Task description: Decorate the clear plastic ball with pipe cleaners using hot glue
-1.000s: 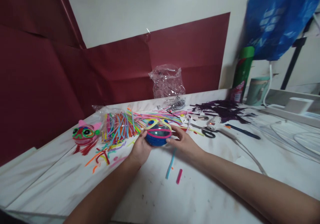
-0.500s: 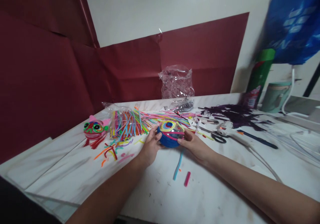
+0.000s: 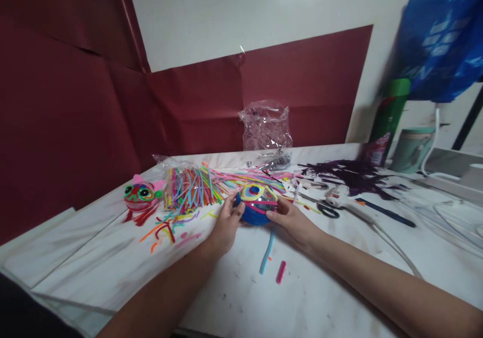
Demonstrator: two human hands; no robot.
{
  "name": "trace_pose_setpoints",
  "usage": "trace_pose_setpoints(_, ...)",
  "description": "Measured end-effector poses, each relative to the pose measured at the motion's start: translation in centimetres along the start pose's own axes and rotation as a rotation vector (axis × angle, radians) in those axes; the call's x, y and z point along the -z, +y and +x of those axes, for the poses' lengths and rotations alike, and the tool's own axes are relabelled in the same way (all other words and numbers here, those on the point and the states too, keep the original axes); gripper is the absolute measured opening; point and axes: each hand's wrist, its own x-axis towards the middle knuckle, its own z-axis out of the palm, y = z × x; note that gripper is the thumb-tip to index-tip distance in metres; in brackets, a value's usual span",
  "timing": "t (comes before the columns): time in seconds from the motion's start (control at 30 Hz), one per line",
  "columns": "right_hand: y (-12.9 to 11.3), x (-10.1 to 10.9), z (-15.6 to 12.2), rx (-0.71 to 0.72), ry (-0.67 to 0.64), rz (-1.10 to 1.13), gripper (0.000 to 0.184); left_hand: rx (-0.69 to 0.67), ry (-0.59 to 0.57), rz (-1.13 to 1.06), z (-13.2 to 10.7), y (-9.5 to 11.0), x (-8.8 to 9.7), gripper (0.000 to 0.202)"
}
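Note:
Between my two hands is a clear plastic ball (image 3: 257, 214), wrapped in blue pipe cleaners below, with a pink strip across it and a yellow, white and blue ringed eye on top. My left hand (image 3: 228, 223) grips its left side, thumb on the blue wrapping. My right hand (image 3: 289, 217) closes on its right side, fingertips near the pink strip. Just below on the table lie a light blue pipe cleaner piece (image 3: 267, 252) and a short magenta piece (image 3: 280, 272).
A finished-looking pink and red creature (image 3: 140, 197) stands at left beside a bag of pipe cleaners (image 3: 190, 187). Scissors (image 3: 327, 209), a glue gun (image 3: 345, 199) with a cord, and a dark blue-handled tool (image 3: 387, 213) lie at right. Dark purple strips (image 3: 347, 174) are heaped behind.
Both hands keep hold of the ball, which has hardly moved. My left fingers look slightly shifted on it, and the whole view has shifted a little.

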Motion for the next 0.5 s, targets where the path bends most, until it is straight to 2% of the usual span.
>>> trace_pose_setpoints(0.2, -0.17, -0.04, 0.03, 0.005, 0.002, 0.008, 0.053, 0.01, -0.046, -0.042, -0.03, 0.15, 0.06, 0.059)
trace_pose_setpoints(0.5, -0.56, -0.63, -0.43, 0.031, 0.028, -0.068, 0.062, 0.041, -0.017, -0.041, -0.12, 0.36, 0.08, 0.058)
